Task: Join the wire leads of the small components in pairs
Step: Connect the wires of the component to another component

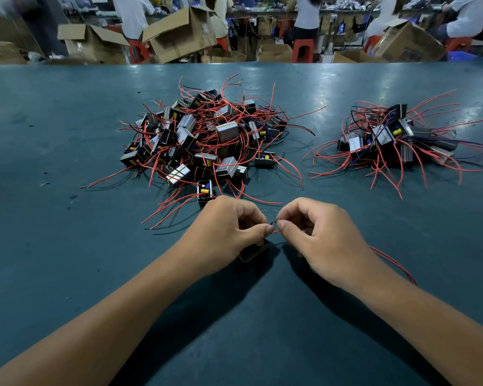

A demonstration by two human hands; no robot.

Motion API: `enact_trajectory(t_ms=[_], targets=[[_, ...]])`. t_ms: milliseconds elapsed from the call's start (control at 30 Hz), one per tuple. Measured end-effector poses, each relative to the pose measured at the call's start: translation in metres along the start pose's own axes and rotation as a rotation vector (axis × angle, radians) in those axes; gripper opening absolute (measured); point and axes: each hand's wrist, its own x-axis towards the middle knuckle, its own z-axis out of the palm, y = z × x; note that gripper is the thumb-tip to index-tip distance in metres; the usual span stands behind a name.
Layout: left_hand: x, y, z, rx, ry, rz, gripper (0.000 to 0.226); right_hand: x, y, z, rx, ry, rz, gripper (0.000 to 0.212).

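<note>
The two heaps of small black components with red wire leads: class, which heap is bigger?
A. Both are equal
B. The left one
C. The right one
B: the left heap spreads wider and holds clearly more components than the right heap on the green table.

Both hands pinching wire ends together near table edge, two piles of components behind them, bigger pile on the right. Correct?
Not quite: the bigger pile is on the left; the smaller pile is on the right, as the head view shows. The left hand and right hand do pinch wire ends together.
</note>
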Motion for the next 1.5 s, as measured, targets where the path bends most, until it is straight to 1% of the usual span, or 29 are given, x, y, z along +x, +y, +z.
enact_trajectory(t_ms=[333,667,800,933,1133,1500], targets=[[-0.0015,0.0035,-0.0001,-0.043,-0.005,-0.006,0.020,0.0000,-0.0015,0.0014,0.008,0.007,-0.002,0.014],[-0.0015,0.0047,-0.0018,-0.104,-0.032,-0.023,0.018,-0.0002,-0.0034,0.0051,-0.023,-0.015,-0.042,0.013],[-0.0013,0.0030,-0.0048,-0.159,-0.064,-0.050,0.012,0.0004,-0.0050,0.0048,-0.024,-0.016,-0.043,0.013],[0.0002,0.0042,-0.0039,-0.177,-0.066,-0.061,0.014,0.0001,-0.0058,0.0037,-0.023,-0.012,-0.042,0.014],[-0.0004,0.0040,-0.0039,-0.176,-0.065,-0.054,0.013,0.0004,-0.0053,0.0032,0.004,-0.024,-0.025,0.013],[-0.0014,0.0057,-0.0046,-0.158,-0.062,-0.038,0.011,0.0001,-0.0077,0.0043,-0.056,-0.037,-0.046,0.013]])
